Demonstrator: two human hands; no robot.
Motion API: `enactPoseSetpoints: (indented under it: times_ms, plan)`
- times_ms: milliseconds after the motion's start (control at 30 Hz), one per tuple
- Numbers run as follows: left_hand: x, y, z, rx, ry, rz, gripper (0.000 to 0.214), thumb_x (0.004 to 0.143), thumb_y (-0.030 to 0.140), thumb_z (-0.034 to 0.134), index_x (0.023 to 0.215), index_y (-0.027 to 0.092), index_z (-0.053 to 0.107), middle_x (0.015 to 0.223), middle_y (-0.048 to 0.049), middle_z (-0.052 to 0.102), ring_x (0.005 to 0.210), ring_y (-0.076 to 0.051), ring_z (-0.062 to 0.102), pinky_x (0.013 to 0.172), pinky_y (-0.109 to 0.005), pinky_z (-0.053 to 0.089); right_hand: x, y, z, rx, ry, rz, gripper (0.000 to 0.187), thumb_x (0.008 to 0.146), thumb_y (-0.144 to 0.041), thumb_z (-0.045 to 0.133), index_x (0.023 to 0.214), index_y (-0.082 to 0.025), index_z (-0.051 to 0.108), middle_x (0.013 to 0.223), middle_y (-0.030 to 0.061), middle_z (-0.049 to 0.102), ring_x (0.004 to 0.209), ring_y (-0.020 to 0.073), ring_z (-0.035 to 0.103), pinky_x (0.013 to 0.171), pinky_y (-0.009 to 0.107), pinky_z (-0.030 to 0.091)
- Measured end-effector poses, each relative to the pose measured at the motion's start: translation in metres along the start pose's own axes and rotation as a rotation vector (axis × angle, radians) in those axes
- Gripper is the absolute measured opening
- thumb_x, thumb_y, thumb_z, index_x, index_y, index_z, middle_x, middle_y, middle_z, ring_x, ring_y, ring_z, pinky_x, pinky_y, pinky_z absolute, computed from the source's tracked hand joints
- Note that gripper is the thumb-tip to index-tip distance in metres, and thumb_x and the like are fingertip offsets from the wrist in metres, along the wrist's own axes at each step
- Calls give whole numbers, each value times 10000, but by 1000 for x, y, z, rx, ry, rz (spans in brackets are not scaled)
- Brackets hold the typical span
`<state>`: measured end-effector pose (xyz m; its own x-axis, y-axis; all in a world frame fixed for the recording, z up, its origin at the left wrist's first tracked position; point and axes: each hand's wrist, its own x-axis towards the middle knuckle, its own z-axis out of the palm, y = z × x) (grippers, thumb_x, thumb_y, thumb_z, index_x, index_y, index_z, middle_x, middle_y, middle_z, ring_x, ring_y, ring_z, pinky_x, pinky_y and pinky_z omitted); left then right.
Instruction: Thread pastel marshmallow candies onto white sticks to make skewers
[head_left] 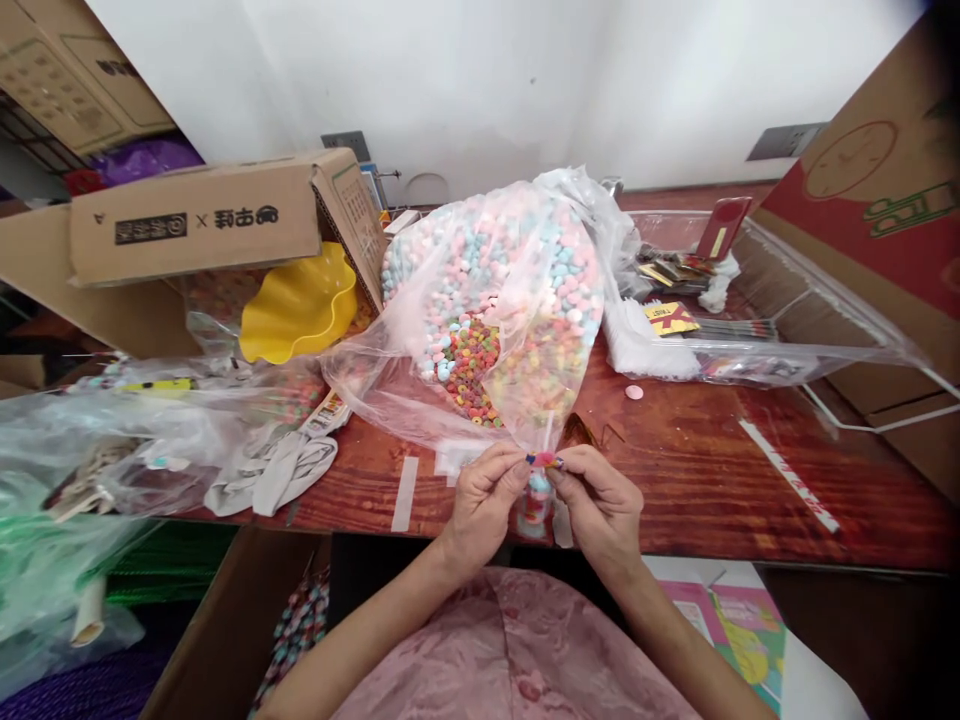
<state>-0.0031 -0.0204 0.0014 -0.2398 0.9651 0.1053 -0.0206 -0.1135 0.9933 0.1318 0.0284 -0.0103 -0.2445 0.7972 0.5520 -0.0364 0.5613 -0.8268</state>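
Note:
Between my hands is a small pink piece with dark blue and yellow ends, perhaps a wrapped candy. My left hand pinches its left end, and my right hand pinches the right. Just beneath them, a small clear container with light blue and red contents stands at the table's front edge, partly hidden by my fingers. Straight ahead lies a large clear plastic bag of pink, blue and white pieces. At its front are many small multicoloured rings, partly under clear film.
At the left a cardboard box holds a yellow wavy-edged bowl. Grey gloves and plastic bags lie in front of it. A clear bin with packets stands on the right, near a paper strip and one loose pink piece.

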Motion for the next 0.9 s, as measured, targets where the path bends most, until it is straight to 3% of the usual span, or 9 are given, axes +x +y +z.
enactPoseSetpoints:
  times_ms: [133, 267, 400, 533, 633, 700, 767, 900]
  plan:
    - [-7, -8, -2, -123, -79, -92, 351, 936, 468, 578, 836, 153, 696, 910, -44, 602, 864, -155, 568, 805, -275, 483, 2, -1, 2, 20, 0, -32, 177, 887, -83, 619, 910, -230, 717, 835, 13, 613, 757, 130, 596, 666, 260, 489]
    - [-10, -11, 2, -218, -115, -164, 402, 924, 519, 579, 807, 138, 636, 798, -13, 553, 759, -117, 513, 758, -254, 453, -7, 0, 16, 40, 136, -2, 173, 846, -111, 678, 902, -259, 749, 933, 23, 579, 849, 136, 602, 702, 256, 503]
    - [-9, -10, 4, -254, -134, -239, 469, 866, 612, 607, 784, 153, 554, 711, 24, 498, 607, -77, 464, 597, -214, 433, -8, 4, 27, 189, 163, 193, 56, 842, -198, 699, 839, -249, 722, 970, 29, 618, 919, 150, 613, 790, 272, 510]
    - [-4, -6, -5, -226, -164, -418, 539, 794, 701, 621, 758, 180, 488, 597, 83, 406, 410, -29, 329, 385, -152, 322, 1, 12, 25, 400, -46, 407, 212, 846, -292, 676, 1053, -255, 653, 881, 19, 679, 730, 141, 636, 694, 280, 536]
    - [-1, -1, -16, -241, -267, -515, 550, 761, 697, 655, 743, 169, 501, 580, 86, 426, 364, -20, 334, 342, -144, 314, 7, 14, 16, 391, -240, 451, 177, 850, -366, 659, 931, -209, 647, 678, -7, 637, 482, 114, 540, 472, 240, 457]
    - [1, 3, -23, -306, -400, -570, 542, 743, 675, 685, 756, 157, 525, 597, 56, 506, 367, -39, 419, 349, -161, 348, 6, 13, 11, 308, -263, 407, 193, 873, -371, 643, 789, -199, 617, 575, -25, 585, 403, 103, 470, 414, 235, 394]
    - [2, 5, -28, -369, -501, -597, 523, 745, 641, 706, 780, 144, 549, 653, 5, 593, 436, -82, 546, 401, -183, 412, 2, 11, 6, 189, -217, 312, 198, 883, -326, 644, 732, -200, 616, 595, -12, 596, 470, 122, 514, 475, 258, 419]
    - [2, 4, -33, -397, -483, -589, 454, 775, 558, 721, 729, 151, 528, 614, 18, 584, 468, -84, 576, 497, -202, 468, -2, 8, -8, -67, -112, 44, 76, 828, -184, 693, 782, -238, 721, 799, 36, 695, 764, 178, 601, 733, 337, 455]
